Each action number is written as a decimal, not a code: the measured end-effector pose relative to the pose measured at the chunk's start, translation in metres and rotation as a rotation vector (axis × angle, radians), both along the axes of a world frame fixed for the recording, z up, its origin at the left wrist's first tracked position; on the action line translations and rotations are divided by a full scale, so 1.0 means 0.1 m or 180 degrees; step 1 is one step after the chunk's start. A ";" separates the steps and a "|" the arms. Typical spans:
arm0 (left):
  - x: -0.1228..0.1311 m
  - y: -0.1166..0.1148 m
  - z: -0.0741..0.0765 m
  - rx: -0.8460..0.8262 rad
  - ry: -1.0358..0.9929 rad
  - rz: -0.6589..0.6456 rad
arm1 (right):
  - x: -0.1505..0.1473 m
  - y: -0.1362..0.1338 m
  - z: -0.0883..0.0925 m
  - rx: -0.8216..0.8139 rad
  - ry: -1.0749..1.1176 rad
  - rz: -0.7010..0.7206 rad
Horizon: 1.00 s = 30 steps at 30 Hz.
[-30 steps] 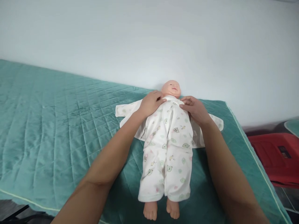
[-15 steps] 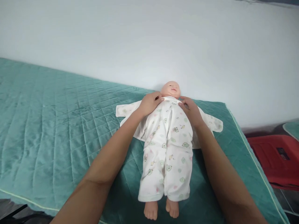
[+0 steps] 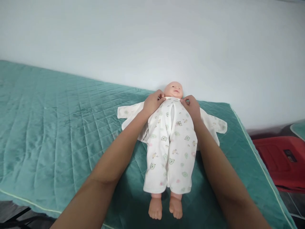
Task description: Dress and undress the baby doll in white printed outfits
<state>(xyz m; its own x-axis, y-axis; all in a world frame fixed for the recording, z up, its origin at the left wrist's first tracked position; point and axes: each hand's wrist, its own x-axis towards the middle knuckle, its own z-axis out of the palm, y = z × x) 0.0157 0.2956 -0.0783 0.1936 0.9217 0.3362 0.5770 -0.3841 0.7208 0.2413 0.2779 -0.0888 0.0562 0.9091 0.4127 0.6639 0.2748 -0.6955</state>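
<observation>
A baby doll [image 3: 175, 89] lies on its back on the teal quilted bed cover [image 3: 59, 124], head toward the wall, bare feet [image 3: 165, 207] toward me. White printed baby trousers [image 3: 170, 149] are drawn up over its body to the neck. My left hand [image 3: 152, 103] pinches the trousers' top edge at the doll's left shoulder side. My right hand [image 3: 190, 106] pinches the same edge on the other side. A white printed jacket [image 3: 214, 124] lies spread open under the doll, sleeves out to both sides.
A white wall [image 3: 152, 41] runs right behind the doll's head. The bed's right edge [image 3: 259, 165] drops off to a red object [image 3: 281, 162] on the floor. Teal cover stretches far to the left.
Both hands have slid up toward the doll's neck, pulling the trousers higher; the trouser legs rode up and more of the doll's ankles and feet shows.
</observation>
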 end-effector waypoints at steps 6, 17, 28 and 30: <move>-0.07 -0.10 -0.03 0.0247 0.0522 -0.0293 | 0.01 -0.28 0.04 0.0303 0.0096 0.0682; -0.26 -0.72 -0.15 0.0677 0.1204 0.0120 | 0.16 -0.80 -0.17 0.0209 0.0426 0.0476; -0.31 -1.08 -0.01 0.0574 0.1514 0.0221 | 0.12 -0.99 -0.04 -0.0748 0.0558 -0.0090; -0.28 -1.10 0.00 0.0396 0.1328 0.0254 | 0.09 -0.99 0.04 -0.0981 0.0644 0.0000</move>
